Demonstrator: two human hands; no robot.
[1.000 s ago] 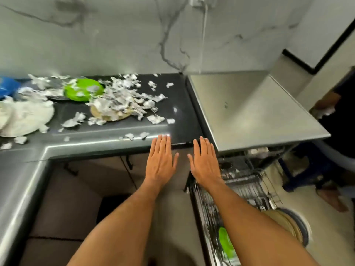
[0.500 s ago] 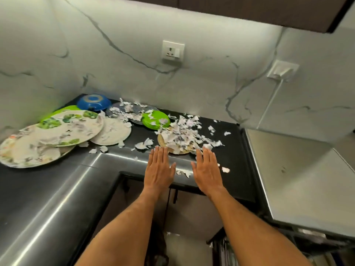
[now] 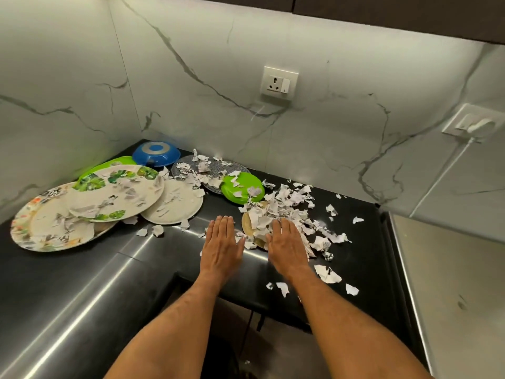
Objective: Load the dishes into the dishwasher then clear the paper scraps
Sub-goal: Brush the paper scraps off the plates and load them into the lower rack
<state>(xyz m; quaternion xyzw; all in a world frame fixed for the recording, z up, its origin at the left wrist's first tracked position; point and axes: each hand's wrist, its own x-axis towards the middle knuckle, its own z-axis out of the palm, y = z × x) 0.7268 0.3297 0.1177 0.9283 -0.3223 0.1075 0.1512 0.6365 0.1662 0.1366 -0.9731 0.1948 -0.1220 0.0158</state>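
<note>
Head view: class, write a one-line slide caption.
Both hands flat above paper scraps beside plates on a black counter.

Torn white paper scraps [image 3: 289,212] heaped over a tan plate [image 3: 247,221], leaf-patterned melamine plates [image 3: 117,192] overlapping at left, overturned blue bowl [image 3: 156,153] far

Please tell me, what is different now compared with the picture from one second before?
Both hands moved forward from the counter edge, away from the dishwasher. The left hand is now flat over the black counter; the right hand is over the paper scraps on the tan plate. Neither took hold of anything. The other plates and scraps lie as before.
</note>
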